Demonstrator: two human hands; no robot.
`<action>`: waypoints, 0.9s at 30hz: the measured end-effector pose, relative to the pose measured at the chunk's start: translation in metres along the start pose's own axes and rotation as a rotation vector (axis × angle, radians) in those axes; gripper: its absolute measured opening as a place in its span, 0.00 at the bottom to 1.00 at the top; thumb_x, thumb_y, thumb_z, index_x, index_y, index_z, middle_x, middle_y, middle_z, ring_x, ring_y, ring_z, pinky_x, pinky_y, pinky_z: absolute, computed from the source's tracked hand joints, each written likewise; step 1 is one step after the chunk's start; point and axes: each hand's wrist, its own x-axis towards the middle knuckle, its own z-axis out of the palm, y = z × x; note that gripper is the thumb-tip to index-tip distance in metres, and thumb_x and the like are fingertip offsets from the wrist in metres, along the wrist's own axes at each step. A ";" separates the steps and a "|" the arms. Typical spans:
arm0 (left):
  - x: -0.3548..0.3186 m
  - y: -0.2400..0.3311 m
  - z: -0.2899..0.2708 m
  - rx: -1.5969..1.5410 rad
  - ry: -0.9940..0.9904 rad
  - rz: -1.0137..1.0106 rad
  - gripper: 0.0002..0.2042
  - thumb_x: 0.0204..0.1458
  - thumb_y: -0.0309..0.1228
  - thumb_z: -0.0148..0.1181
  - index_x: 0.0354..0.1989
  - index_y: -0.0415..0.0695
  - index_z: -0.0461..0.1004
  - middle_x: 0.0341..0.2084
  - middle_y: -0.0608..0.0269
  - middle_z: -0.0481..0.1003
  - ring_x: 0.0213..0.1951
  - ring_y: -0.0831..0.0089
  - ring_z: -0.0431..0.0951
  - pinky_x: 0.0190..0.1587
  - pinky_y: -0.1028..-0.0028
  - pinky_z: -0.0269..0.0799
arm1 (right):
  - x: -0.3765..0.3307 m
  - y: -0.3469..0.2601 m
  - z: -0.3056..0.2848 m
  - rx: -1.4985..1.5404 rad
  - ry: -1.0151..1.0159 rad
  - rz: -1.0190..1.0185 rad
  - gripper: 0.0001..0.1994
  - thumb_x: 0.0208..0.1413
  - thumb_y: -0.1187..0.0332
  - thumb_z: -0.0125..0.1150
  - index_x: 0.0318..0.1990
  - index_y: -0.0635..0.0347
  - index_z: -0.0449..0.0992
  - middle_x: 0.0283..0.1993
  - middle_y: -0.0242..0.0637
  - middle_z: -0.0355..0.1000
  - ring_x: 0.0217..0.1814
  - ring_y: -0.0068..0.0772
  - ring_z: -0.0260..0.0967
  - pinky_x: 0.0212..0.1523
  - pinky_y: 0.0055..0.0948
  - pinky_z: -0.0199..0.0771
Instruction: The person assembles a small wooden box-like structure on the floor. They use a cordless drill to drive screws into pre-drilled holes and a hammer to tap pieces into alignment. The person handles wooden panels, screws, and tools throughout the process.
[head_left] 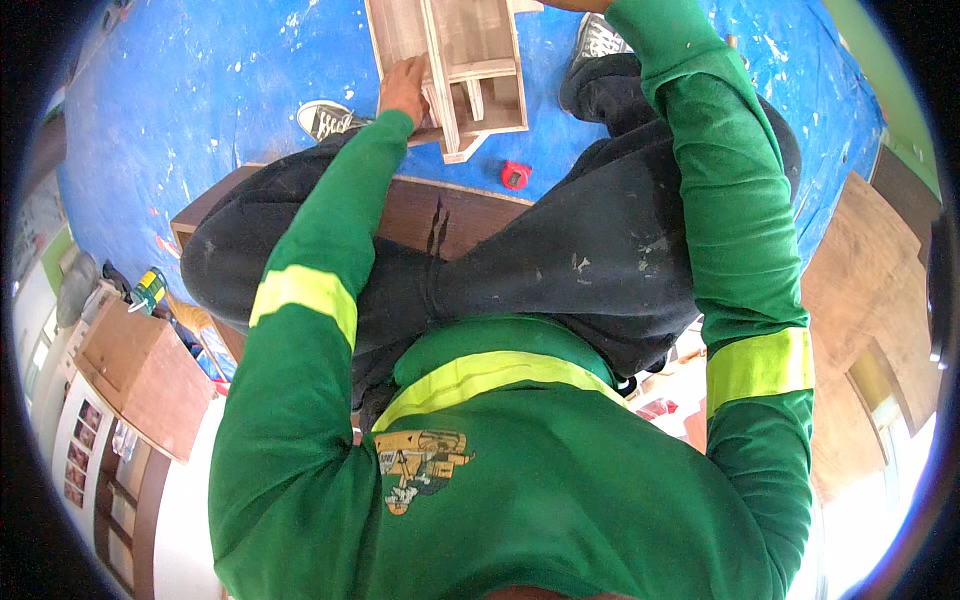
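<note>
A bare wooden compartment box [440,40] with inner dividers lies on the blue sheet ahead of me, its far end cut off by the upper edge. My left hand [404,90] is at its near left side, fingers bent over the wood and closed on it. At the top edge, just right of the box, only a sliver of my right hand [578,4] shows; its fingers are out of sight. Close to the box's near end sits a small red tape measure [515,175].
I sit on a brown wooden box [440,215], shoes on the paint-spotted blue sheet [230,80]. Plywood panels [860,300] lie to the right. At left are a wooden cabinet [145,365] and a green and yellow can [148,289].
</note>
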 end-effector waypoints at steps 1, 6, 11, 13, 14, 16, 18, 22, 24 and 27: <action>-0.002 0.009 -0.003 -0.044 0.084 -0.078 0.35 0.51 0.25 0.61 0.72 0.50 0.66 0.65 0.47 0.68 0.67 0.45 0.67 0.70 0.47 0.62 | 0.003 0.011 0.010 -0.028 0.041 0.016 0.23 0.59 0.63 0.56 0.54 0.76 0.70 0.50 0.73 0.76 0.56 0.72 0.76 0.59 0.57 0.75; -0.024 0.026 -0.011 -0.213 0.371 -0.304 0.33 0.58 0.32 0.61 0.74 0.40 0.62 0.63 0.36 0.66 0.67 0.38 0.65 0.72 0.49 0.59 | -0.027 0.022 -0.034 -0.011 0.378 -0.090 0.23 0.60 0.59 0.65 0.50 0.73 0.71 0.47 0.67 0.78 0.52 0.69 0.77 0.52 0.55 0.77; -0.027 0.049 0.004 -0.279 0.296 -0.369 0.49 0.54 0.49 0.74 0.74 0.30 0.56 0.69 0.28 0.62 0.68 0.41 0.66 0.72 0.53 0.60 | -0.109 0.048 -0.090 0.301 0.881 -0.063 0.30 0.62 0.58 0.66 0.61 0.76 0.69 0.39 0.50 0.79 0.42 0.43 0.79 0.44 0.40 0.77; -0.029 0.110 0.002 -0.650 0.006 -0.374 0.55 0.48 0.47 0.78 0.75 0.27 0.51 0.64 0.32 0.69 0.64 0.47 0.71 0.70 0.55 0.64 | -0.178 0.063 -0.098 0.320 1.062 0.144 0.32 0.62 0.58 0.67 0.64 0.77 0.68 0.37 0.44 0.77 0.40 0.35 0.76 0.42 0.36 0.77; -0.035 0.075 0.019 -0.637 -0.009 -0.376 0.53 0.49 0.44 0.77 0.75 0.27 0.51 0.60 0.35 0.72 0.59 0.50 0.75 0.65 0.56 0.70 | -0.194 0.055 -0.094 0.398 1.160 0.140 0.31 0.63 0.58 0.66 0.63 0.77 0.68 0.34 0.39 0.75 0.38 0.31 0.73 0.41 0.33 0.76; -0.049 0.039 0.017 -0.535 0.012 -0.416 0.49 0.51 0.37 0.74 0.75 0.29 0.49 0.54 0.38 0.76 0.48 0.54 0.80 0.53 0.59 0.79 | -0.223 0.079 -0.047 0.683 1.141 0.217 0.26 0.65 0.61 0.63 0.62 0.75 0.71 0.35 0.40 0.76 0.36 0.32 0.74 0.40 0.35 0.77; -0.044 0.083 0.005 -0.506 -0.034 -0.409 0.44 0.52 0.29 0.69 0.75 0.31 0.49 0.51 0.39 0.77 0.43 0.55 0.82 0.47 0.61 0.82 | -0.310 0.106 -0.004 0.729 1.046 0.484 0.26 0.64 0.62 0.63 0.62 0.75 0.71 0.37 0.46 0.79 0.37 0.35 0.79 0.41 0.35 0.80; -0.021 0.058 -0.019 -0.409 0.055 -0.395 0.38 0.52 0.20 0.61 0.73 0.33 0.54 0.50 0.39 0.77 0.45 0.52 0.82 0.49 0.61 0.81 | -0.457 0.147 0.096 0.781 0.955 0.902 0.26 0.64 0.61 0.67 0.65 0.67 0.71 0.39 0.37 0.79 0.41 0.26 0.78 0.41 0.29 0.78; -0.018 -0.011 -0.033 -0.263 0.069 -0.314 0.35 0.52 0.20 0.62 0.71 0.32 0.59 0.53 0.40 0.77 0.51 0.49 0.80 0.57 0.60 0.77 | -0.489 0.167 0.135 0.773 0.835 1.022 0.27 0.64 0.60 0.68 0.65 0.65 0.72 0.41 0.38 0.80 0.43 0.27 0.79 0.42 0.30 0.78; -0.013 -0.021 -0.034 -0.189 -0.039 -0.340 0.32 0.52 0.21 0.63 0.68 0.30 0.63 0.55 0.39 0.76 0.54 0.48 0.79 0.60 0.60 0.75 | -0.512 0.172 0.179 0.726 0.771 1.147 0.26 0.61 0.60 0.69 0.62 0.68 0.74 0.38 0.42 0.81 0.41 0.30 0.79 0.42 0.32 0.79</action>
